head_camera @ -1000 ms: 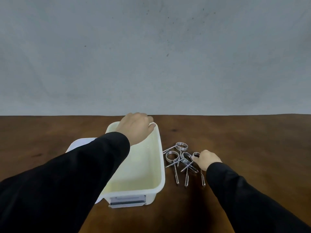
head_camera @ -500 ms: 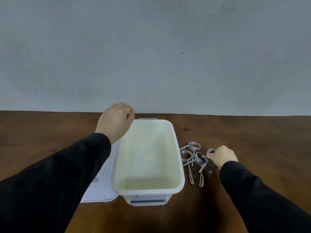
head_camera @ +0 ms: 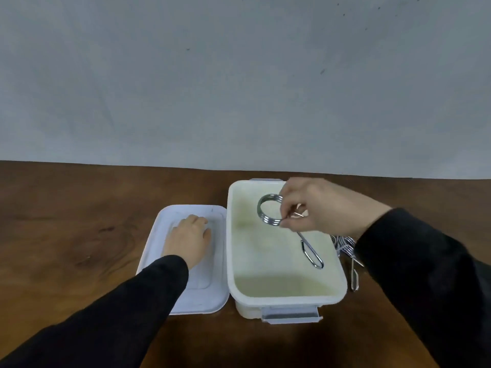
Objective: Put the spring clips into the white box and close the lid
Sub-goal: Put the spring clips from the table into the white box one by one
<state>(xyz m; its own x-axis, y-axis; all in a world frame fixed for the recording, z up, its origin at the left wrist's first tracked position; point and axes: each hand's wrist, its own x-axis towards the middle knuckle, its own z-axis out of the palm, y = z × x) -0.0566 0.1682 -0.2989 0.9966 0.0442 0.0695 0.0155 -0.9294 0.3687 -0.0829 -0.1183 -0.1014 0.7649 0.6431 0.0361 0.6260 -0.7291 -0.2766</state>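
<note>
- Two hands in frame. Left hand (head_camera: 189, 239) lies flat, fingers spread a little, palm down on the lid (head_camera: 186, 298), lower centre-left of the frame. It pins the lid and holds nothing.
- Lid lies flat on the wooden table (head_camera: 79, 221), its right edge touching or just beside the box wall; cannot tell which. Judgement: light, thin plastic that slides easily on wood; best taken by a long edge.
- White box (head_camera: 289, 298), centre-right, is open and looks empty inside. Grey latch tabs show at its near and far ends. Rim is raised and rounded; interior gives ample room for a drop.
- Right hand (head_camera: 322, 208) hovers over the far half of the box, thumb and fingertips pinching a spring clip (head_camera: 271, 209) beside its coil. Coil points frame-left; one long wire handle hangs down toward the box floor.
- Judgement on the clip: stiff chromed steel wire, light, smooth and somewhat slippery, not fragile. Grip at the coil or where the handles meet. Handles could snag the rim or tangle with other clips.
- Remaining clips (head_camera: 348, 251) lie heaped on the table just right of the box, partly hidden by the right sleeve (head_camera: 425, 274).
- Open tabletop at far left and far right; wall closes the back.
</note>
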